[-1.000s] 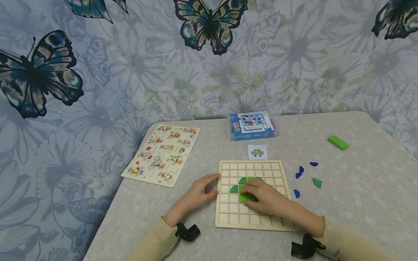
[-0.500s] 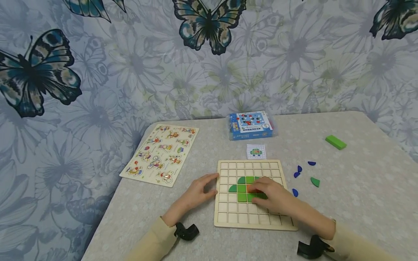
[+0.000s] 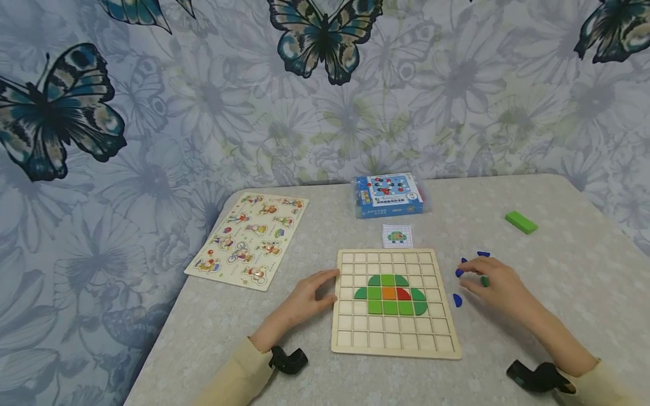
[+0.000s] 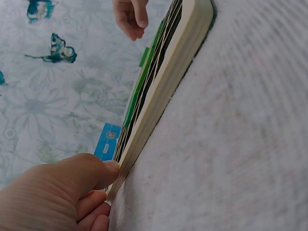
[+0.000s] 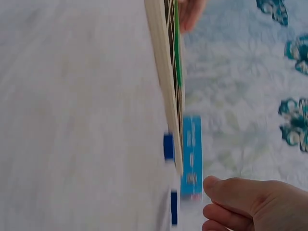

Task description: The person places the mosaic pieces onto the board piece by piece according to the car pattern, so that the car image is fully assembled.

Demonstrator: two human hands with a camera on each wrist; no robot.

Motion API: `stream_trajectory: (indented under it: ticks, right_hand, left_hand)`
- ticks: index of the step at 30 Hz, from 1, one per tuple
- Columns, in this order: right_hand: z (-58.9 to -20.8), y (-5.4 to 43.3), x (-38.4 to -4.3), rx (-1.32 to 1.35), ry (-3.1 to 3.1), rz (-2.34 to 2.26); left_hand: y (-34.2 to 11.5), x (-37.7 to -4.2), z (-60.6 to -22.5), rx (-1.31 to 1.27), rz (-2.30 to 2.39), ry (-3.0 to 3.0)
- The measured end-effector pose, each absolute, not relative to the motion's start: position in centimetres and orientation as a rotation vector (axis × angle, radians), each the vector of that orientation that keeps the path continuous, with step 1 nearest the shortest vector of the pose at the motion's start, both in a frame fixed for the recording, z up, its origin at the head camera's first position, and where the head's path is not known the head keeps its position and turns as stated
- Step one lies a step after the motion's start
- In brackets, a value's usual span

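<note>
On the table lies a wooden grid board (image 3: 350,332) bearing flat green, orange and red tiles. My left hand (image 3: 303,299) touches the board's left edge with thumb and fingertips, index finger and thumb spread apart; the left wrist view shows the thumb (image 4: 91,173) at its rim. To the right of the board, my right hand (image 3: 500,287) reaches over the small loose pieces, fingers loosely bent and holding nothing. Close to its fingertips are dark blue half-round pieces (image 3: 459,273), while a green quarter-round piece (image 3: 484,281) shows partly behind the fingers. Another blue half-round (image 3: 457,300) lies nearer the board.
A pattern card (image 3: 398,236) lies just behind the board, with a blue box (image 3: 390,210) beyond it. At left is a picture puzzle board (image 3: 251,239). A green block (image 3: 521,222) sits at the right rear.
My right hand has left the board and moved right to the loose pieces, uncovering the orange and red tiles. My left hand has stayed at the board's edge.
</note>
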State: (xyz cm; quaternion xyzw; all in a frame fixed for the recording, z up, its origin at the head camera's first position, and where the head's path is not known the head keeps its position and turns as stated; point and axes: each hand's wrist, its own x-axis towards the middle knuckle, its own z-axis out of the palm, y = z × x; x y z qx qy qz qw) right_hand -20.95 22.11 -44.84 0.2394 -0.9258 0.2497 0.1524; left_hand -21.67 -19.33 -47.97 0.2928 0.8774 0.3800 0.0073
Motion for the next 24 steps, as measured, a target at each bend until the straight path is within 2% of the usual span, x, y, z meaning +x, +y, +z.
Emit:
stream_trajectory:
  ticks: [9,24]
  right_hand:
    - [-46.0,26.6,-20.5,0.517,-2.691,0.667]
    - [-46.3,26.5,-20.7,0.598,-2.637,0.616]
  left_hand:
    - [-19.3,-21.7,-47.9,0.908,1.156,2.765]
    - [-19.4,-21.7,-47.7,0.897,1.176,2.747]
